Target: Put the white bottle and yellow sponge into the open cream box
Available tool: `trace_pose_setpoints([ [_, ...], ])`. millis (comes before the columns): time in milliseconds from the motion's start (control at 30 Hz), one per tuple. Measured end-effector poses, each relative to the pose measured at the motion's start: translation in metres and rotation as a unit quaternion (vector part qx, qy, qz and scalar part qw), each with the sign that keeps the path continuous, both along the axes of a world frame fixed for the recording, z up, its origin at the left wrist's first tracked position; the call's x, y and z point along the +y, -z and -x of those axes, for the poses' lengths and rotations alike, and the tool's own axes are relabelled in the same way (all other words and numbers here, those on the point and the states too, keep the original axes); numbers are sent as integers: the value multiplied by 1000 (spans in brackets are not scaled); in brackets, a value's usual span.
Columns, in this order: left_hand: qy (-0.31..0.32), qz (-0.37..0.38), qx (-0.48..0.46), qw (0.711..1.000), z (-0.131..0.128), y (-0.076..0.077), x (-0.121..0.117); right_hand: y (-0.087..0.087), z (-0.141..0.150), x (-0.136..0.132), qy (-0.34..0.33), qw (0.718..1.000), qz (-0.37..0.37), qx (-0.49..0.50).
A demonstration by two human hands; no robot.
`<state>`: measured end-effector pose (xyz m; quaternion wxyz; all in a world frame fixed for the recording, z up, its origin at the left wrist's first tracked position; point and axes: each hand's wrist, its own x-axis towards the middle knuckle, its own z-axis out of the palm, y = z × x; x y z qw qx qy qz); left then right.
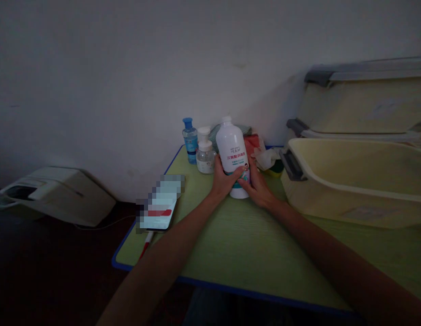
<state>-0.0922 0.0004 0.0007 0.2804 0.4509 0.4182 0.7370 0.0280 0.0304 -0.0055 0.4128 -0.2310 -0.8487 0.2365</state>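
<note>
A tall white bottle (232, 149) with a white cap and a printed label stands upright on the green table (251, 253). My left hand (223, 177) is wrapped round its lower left side. My right hand (258, 183) grips its lower right side, fingers curled against the label. Both arms reach in from the bottom of the view.
Behind the bottle stand a small blue-capped bottle (190, 139) and a clear pump bottle (205, 154), with cloths and a red packet (253, 142) by the wall. A phone (161, 203) lies at the table's left edge. Cream plastic bins (353, 181) fill the right side. A white device (57, 192) sits low left.
</note>
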Motion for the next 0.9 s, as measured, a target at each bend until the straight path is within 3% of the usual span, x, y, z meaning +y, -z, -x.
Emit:
trace_pose_setpoints([
  [633, -27, 28, -9, 999, -2, -2, -4, -1, 2, 0, -1, 1000, 17, -4],
  [900, -79, 20, -66, 994, 1, 0, -2, 6, 4, 2, -23, 998, -38, -43],
])
